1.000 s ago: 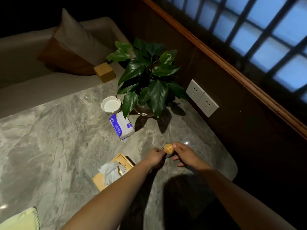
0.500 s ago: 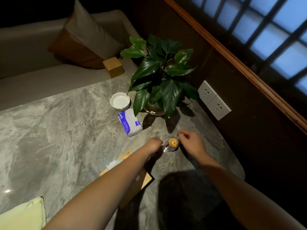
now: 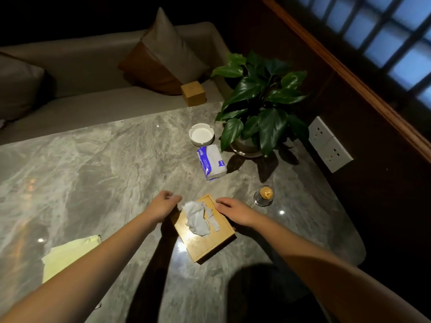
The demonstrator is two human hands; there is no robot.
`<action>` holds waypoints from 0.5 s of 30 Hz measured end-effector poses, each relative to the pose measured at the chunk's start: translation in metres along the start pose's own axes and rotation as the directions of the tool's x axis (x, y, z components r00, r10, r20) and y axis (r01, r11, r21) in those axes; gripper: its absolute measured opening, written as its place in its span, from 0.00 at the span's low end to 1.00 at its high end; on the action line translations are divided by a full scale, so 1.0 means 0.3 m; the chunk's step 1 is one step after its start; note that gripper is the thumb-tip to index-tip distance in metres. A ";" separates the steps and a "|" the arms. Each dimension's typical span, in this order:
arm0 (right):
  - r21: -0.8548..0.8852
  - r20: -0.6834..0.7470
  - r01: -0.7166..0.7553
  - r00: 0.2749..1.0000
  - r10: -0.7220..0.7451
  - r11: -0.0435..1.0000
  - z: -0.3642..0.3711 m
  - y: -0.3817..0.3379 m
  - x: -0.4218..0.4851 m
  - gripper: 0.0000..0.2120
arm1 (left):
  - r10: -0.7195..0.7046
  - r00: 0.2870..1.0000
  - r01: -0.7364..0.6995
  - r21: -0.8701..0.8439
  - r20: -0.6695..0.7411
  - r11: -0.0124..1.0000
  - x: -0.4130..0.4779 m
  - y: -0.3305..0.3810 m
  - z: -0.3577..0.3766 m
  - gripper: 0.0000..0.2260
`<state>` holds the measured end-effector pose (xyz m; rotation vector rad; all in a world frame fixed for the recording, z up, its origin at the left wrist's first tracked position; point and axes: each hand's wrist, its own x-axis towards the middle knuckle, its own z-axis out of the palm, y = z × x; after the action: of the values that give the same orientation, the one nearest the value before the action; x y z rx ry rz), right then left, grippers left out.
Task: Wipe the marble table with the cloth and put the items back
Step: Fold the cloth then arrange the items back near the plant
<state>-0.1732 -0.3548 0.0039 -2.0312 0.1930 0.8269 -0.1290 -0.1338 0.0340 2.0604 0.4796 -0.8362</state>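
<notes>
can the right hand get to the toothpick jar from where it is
Probably yes: the right hand is at the edge of the tissue box, and the toothpick jar stands just to its right with only bare marble between.

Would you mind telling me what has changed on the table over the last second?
Both hands let go of the toothpick holder, which now stands alone, and moved back to the wooden tissue box. The left hand is at its far left corner, and the right hand rests on its far right edge. The ashtray, tissue pack, plant and yellow cloth stayed put.
</notes>
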 end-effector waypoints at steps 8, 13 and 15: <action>0.046 0.081 -0.037 0.996 0.033 0.998 0.059 0.004 -0.014 0.22 | -0.162 0.966 0.220 -0.314 0.200 0.924 -0.107 -0.215 0.098 0.20; 0.019 0.044 -0.035 0.998 0.035 0.999 0.063 0.000 -0.024 0.22 | -0.156 0.970 0.232 -0.511 0.188 0.828 -0.157 -0.174 0.161 0.16; 0.033 0.024 -0.035 0.999 0.034 0.999 0.061 0.005 -0.028 0.21 | -0.138 0.978 0.199 -0.506 0.157 0.839 -0.163 -0.151 0.169 0.16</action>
<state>-0.1889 -0.3424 0.0013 -1.9909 0.2281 0.8628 -0.2099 -0.1510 0.0216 1.4755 0.7433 -0.8142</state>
